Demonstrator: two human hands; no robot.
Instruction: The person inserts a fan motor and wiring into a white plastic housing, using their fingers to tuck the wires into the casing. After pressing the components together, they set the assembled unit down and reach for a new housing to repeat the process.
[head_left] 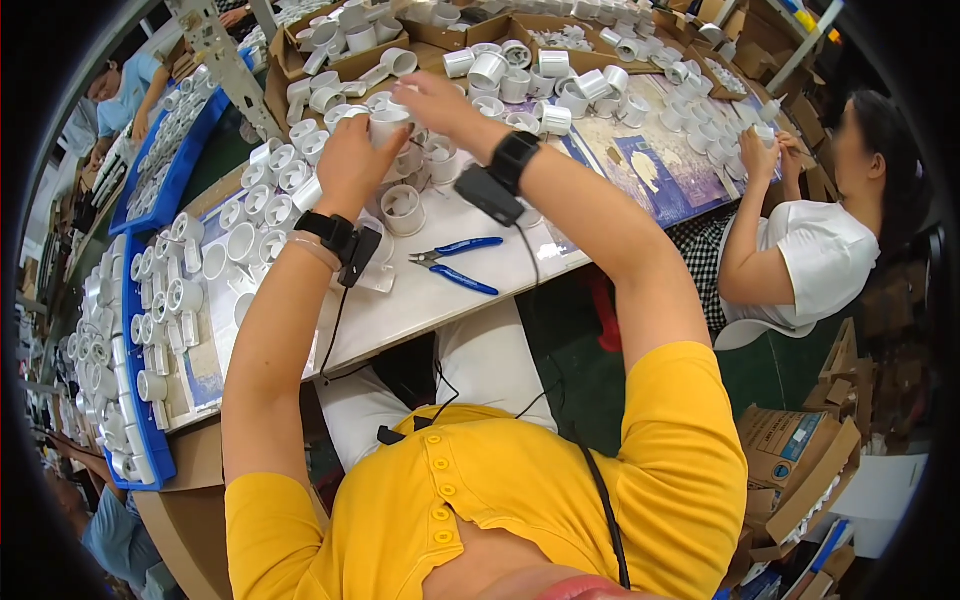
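Note:
My left hand [352, 160] is closed round a white plastic cup-shaped part [388, 127], held over the far side of the work table. Just beyond it, my right hand [440, 104] reaches across with bent fingers close to the part's rim. Those fingertips are pressed together, and what they hold, if anything, I cannot make out. Blue-handled cutting pliers [457, 264] lie with spread handles on the white tabletop, nearer to my body. Between my forearms stands a round white cup [403, 210] with small pieces inside.
Many similar white parts [265, 200] crowd the table to the left. A blue tray [150, 440] of parts runs along its left edge, and cardboard boxes [430, 38] stand at the back. On the right a co-worker [815, 245] sits handling a part. Cables hang from my wrist devices.

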